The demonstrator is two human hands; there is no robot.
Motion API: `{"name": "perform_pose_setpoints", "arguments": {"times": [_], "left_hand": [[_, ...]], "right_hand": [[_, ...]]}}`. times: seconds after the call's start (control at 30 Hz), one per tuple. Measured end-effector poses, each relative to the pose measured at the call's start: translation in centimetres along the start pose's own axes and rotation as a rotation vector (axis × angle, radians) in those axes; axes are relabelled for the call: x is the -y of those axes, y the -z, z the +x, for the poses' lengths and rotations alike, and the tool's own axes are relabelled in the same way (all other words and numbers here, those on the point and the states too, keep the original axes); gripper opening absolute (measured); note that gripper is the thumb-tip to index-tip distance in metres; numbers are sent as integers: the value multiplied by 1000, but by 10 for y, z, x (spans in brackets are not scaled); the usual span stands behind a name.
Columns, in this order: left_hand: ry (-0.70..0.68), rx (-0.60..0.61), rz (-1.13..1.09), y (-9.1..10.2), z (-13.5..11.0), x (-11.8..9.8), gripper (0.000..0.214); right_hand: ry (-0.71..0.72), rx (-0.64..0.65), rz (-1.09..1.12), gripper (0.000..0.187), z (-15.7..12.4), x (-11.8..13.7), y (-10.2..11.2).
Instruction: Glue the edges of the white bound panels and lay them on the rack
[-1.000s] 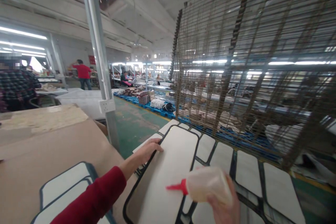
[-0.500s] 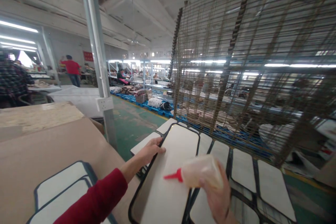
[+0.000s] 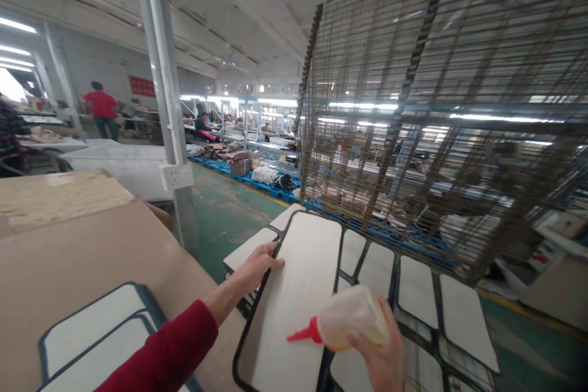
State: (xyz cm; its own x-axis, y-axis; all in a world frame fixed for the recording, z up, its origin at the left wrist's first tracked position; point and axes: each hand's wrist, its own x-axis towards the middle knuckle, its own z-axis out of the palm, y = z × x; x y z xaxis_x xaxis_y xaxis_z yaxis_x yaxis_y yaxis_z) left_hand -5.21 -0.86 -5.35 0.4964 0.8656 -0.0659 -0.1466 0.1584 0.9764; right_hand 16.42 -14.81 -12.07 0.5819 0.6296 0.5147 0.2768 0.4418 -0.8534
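My left hand grips the left edge of a long white panel with a dark rounded rim, thumb on its face and fingers behind. The panel is tilted in front of me. My right hand is wrapped round a translucent squeeze bottle holding pale yellowish liquid. Its red nozzle points left over the lower part of the panel; whether the tip touches cannot be made out. More white dark-rimmed panels lie in rows behind and to the right.
On the left, a tan table bears more dark-rimmed panels and a board. A metal post with a socket box stands beyond it. A tall wire rack rises behind the panels. A person in red stands far off.
The bottle and my right hand have moved slightly down, with the nozzle lower on the panel. My left hand keeps its hold. The view has turned a little to the right.
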Motion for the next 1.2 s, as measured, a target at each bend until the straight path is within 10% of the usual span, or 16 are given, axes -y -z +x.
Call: {"name": "perform_pose_setpoints", "arguments": {"times": [0.23, 0.47, 0.7, 0.93, 1.2], "left_hand": [[-34, 60, -7, 1, 2, 1, 42], [-1, -31, -4, 4, 12, 10, 44], [0, 47, 30, -44, 15, 10, 39], [59, 25, 25, -67, 32, 29, 38], [48, 150, 77, -113, 32, 39, 37]], "right_hand": [[-14, -237, 84, 66, 54, 13, 0], [-63, -60, -34, 66, -6, -12, 26], [26, -299, -114, 71, 63, 4, 42], [-43, -117, -79, 65, 4, -5, 69], [5, -312, -60, 72, 78, 4, 83]]}}
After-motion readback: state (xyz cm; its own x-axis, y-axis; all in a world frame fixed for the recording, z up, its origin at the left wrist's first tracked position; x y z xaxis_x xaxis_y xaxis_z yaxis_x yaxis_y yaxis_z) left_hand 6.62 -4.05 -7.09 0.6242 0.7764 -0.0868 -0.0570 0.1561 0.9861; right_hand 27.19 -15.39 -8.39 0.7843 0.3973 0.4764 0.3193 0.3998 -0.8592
